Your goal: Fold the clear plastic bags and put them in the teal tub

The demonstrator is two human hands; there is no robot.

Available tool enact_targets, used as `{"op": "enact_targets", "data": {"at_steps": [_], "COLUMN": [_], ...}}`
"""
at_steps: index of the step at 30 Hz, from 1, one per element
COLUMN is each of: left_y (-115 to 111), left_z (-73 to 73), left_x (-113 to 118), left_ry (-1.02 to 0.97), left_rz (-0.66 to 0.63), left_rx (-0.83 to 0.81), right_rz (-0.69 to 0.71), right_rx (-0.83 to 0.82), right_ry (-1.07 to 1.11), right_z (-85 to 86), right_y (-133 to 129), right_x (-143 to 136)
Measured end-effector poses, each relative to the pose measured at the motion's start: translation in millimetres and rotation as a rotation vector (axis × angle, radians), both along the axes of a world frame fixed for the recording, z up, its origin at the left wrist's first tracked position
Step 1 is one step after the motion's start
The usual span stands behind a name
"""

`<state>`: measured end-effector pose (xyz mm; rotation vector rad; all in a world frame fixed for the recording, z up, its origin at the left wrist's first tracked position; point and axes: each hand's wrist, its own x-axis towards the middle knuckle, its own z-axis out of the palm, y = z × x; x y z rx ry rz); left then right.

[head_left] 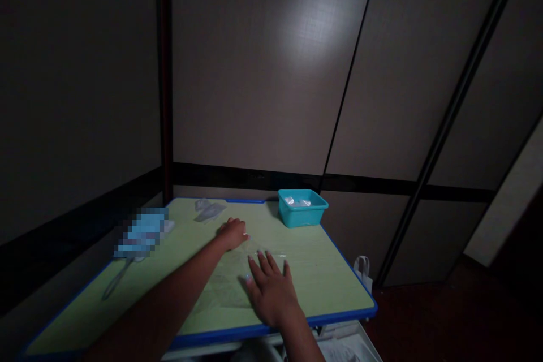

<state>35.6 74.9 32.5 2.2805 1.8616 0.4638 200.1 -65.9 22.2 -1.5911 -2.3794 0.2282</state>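
A thin, clear plastic bag lies flat on the green tabletop, its edges hard to make out. My right hand rests on it, palm down with the fingers spread. Farther up the table, my left hand is curled at the far part of the bag, and its fingers look closed on the plastic. Beyond that hand sits a crumpled translucent plastic bag.
At the back right corner stands a turquoise basin with clear plastic packets inside. A blurred light-blue object with a strap lies along the left edge. Cabinet panels rise behind the table.
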Motion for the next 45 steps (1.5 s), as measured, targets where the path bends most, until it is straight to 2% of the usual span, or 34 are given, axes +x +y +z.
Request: {"op": "enact_targets", "data": {"at_steps": [5,11,15,20,23,27,29,32,35,40,42,45], "left_y": [2.7,-4.0,-17.0,-39.8,-50.5,-58.9,-61.7,-65.3,-68.8,-81.2,-88.4,-97.0], "left_z": [3.8,14.8,27.8,38.3,38.7,35.8,34.0,32.2,33.2,35.1,29.4,12.0], "left_x": [-8.2,-17.3,-24.1,-24.1,-21.4,-19.7,-20.4,-23.6,-27.1,-19.1,-11.9,-5.0], "left_ry": [-0.072,-0.215,-0.252,-0.199,-0.144,-0.08,-0.051,-0.014,0.007,-0.011,-0.007,0.071], "left_rz": [-0.113,-0.241,-0.355,-0.467,-0.522,-0.596,-0.628,-0.668,-0.663,-0.492,-0.457,-0.474], "left_rx": [-0.108,-0.102,-0.093,-0.043,-0.001,0.021,0.02,0.008,0.019,0.156,0.139,0.01], "right_rz": [-0.008,0.007,-0.003,-0.001,-0.016,-0.15,-0.176,-0.133,-0.09,-0.059,-0.064,-0.088], "right_rx": [0.003,0.013,0.02,0.046,0.123,0.262,0.274,0.238,0.194,0.129,0.115,0.095], "right_ry": [0.006,0.016,0.007,0.01,0.03,0.055,0.053,0.031,0.002,-0.015,-0.017,-0.025], "right_z": [0.0,2.2,1.6,3.3,8.0,10.2,7.5,2.2,0.1,4.5,5.6,4.3], "right_y": [-1.3,-3.4,-3.2,-4.7,-9.3,-13.7,-12.8,-9.5,-8.0,-9.8,-10.1,-9.2], "right_x": [-0.3,0.2,0.2,0.0,0.0,0.5,0.8,1.1,1.2,1.4,1.3,0.3]}}
